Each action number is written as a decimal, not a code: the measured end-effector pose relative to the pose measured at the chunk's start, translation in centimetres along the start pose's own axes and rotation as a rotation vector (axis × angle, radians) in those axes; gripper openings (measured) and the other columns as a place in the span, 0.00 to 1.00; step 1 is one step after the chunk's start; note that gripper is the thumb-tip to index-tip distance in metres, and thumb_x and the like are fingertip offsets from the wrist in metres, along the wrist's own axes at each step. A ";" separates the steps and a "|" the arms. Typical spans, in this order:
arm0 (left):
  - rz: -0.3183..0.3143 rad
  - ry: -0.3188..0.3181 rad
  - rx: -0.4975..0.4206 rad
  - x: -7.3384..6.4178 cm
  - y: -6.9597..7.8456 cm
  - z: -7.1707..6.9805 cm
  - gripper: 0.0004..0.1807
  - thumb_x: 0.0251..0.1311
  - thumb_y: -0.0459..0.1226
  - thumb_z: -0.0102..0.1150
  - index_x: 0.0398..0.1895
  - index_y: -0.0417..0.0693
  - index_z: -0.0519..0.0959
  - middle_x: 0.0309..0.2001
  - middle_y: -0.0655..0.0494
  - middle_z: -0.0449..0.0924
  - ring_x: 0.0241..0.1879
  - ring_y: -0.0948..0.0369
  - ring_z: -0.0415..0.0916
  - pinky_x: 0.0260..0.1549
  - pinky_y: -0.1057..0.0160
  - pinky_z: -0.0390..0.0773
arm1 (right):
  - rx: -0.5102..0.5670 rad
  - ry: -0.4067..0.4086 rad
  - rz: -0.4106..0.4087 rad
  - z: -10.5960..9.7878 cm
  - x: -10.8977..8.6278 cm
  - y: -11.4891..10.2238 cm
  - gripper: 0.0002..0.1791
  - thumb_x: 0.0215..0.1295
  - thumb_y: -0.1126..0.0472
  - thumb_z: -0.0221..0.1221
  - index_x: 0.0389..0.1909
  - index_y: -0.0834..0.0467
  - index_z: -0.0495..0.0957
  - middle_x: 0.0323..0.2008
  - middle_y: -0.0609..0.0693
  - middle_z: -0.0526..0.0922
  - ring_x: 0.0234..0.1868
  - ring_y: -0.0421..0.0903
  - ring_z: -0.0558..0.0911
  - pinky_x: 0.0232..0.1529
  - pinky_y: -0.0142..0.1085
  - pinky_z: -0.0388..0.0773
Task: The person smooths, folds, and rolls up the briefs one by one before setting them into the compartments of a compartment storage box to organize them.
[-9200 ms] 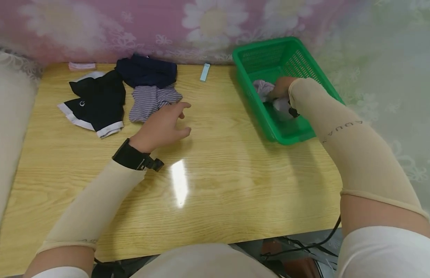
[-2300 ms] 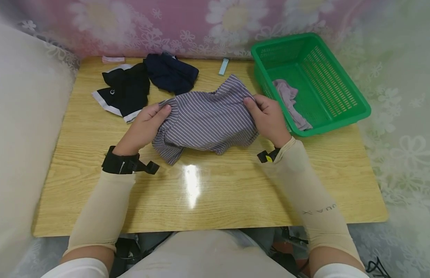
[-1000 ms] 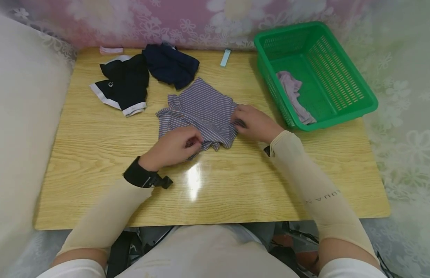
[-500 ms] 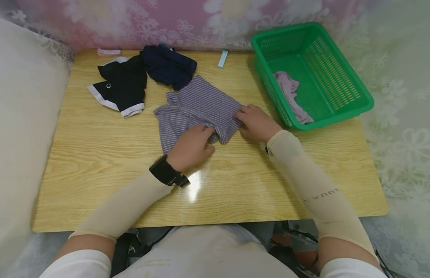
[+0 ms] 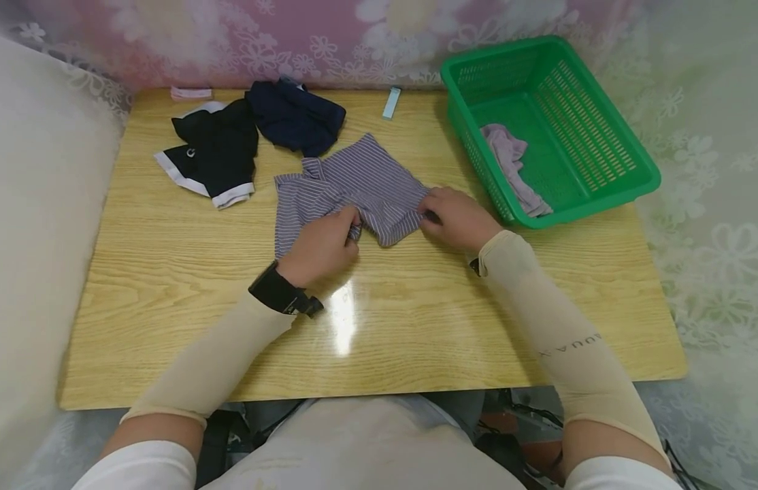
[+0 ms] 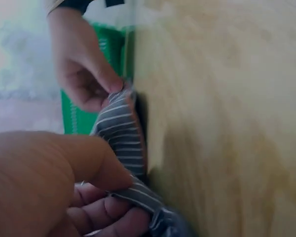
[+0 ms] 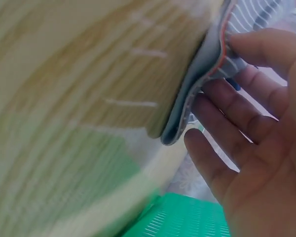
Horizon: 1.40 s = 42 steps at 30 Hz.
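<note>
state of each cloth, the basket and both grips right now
Striped cloth: rumpled, partly folded over, on the table
Black cloth: roughly folded, lying down
Navy cloth: loosely bundled
Basket: upright, open-topped
Lilac cloth: crumpled, inside the basket
Left grip: pinching the striped cloth
Right grip: pinching the striped cloth

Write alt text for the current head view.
A person's left hand and right hand pinch a striped garment on a wooden table. A black garment and a navy garment lie farther back to the left; at right, a green basket holds a crumpled mauve cloth.
</note>
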<state>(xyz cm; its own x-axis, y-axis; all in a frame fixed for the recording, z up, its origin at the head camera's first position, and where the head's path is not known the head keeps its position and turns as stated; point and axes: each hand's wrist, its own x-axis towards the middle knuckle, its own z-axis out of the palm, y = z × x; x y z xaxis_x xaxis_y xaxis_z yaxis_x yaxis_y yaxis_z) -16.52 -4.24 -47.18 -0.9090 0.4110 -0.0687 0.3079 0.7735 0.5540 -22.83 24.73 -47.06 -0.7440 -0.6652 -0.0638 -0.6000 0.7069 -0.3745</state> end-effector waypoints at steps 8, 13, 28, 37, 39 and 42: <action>-0.020 0.119 -0.324 -1.4 -1.6 -3.6 0.13 0.72 0.34 0.44 0.46 0.45 0.80 0.29 0.51 0.71 0.25 0.55 0.65 0.28 0.57 0.67 | 0.302 0.043 0.106 -1.5 -0.5 -0.3 0.10 0.82 0.56 0.50 0.50 0.57 0.75 0.45 0.54 0.82 0.48 0.50 0.80 0.53 0.47 0.74; -0.082 0.323 -0.425 -1.7 -2.2 -5.6 0.16 0.76 0.32 0.35 0.36 0.40 0.76 0.36 0.48 0.70 0.35 0.54 0.65 0.39 0.58 0.64 | 0.427 0.123 0.082 -2.5 -0.6 -0.6 0.12 0.85 0.55 0.43 0.52 0.59 0.68 0.38 0.55 0.75 0.36 0.51 0.73 0.43 0.43 0.70; 0.020 -0.040 -0.107 -2.5 -4.4 -8.0 0.22 0.62 0.51 0.72 0.51 0.53 0.75 0.23 0.55 0.65 0.22 0.58 0.64 0.23 0.59 0.64 | 0.349 0.169 0.111 -4.4 -1.0 -1.2 0.14 0.77 0.57 0.51 0.56 0.58 0.65 0.36 0.54 0.75 0.31 0.50 0.71 0.37 0.42 0.67; 0.295 -0.045 -0.038 -1.3 -4.2 -3.9 0.28 0.65 0.38 0.69 0.66 0.44 0.72 0.66 0.50 0.71 0.68 0.51 0.65 0.70 0.49 0.63 | 0.317 0.167 0.130 -3.5 -0.4 -0.8 0.15 0.82 0.49 0.50 0.38 0.56 0.73 0.27 0.52 0.70 0.29 0.50 0.70 0.36 0.43 0.65; 0.381 -0.081 0.021 -0.8 -3.2 -2.6 0.32 0.64 0.37 0.68 0.71 0.47 0.71 0.69 0.50 0.70 0.72 0.52 0.63 0.72 0.50 0.60 | 0.301 0.159 0.131 -3.3 -0.3 -0.9 0.17 0.82 0.48 0.51 0.33 0.55 0.71 0.25 0.51 0.68 0.27 0.50 0.69 0.34 0.43 0.64; 0.451 -0.102 0.105 -0.6 -2.3 -1.2 0.27 0.64 0.32 0.65 0.68 0.48 0.76 0.65 0.50 0.75 0.67 0.52 0.69 0.68 0.51 0.67 | 0.288 0.146 0.136 -3.2 -0.2 -1.2 0.18 0.81 0.48 0.52 0.31 0.55 0.71 0.23 0.51 0.67 0.26 0.50 0.68 0.34 0.43 0.64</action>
<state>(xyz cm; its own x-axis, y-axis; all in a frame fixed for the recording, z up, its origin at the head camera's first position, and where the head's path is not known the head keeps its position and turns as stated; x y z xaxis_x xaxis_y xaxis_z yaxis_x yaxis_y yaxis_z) -17.04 -6.81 -47.42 -0.6474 0.7584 0.0749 0.6971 0.5496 0.4604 -22.94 24.81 -43.62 -0.8581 -0.5135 -0.0057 -0.4005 0.6761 -0.6185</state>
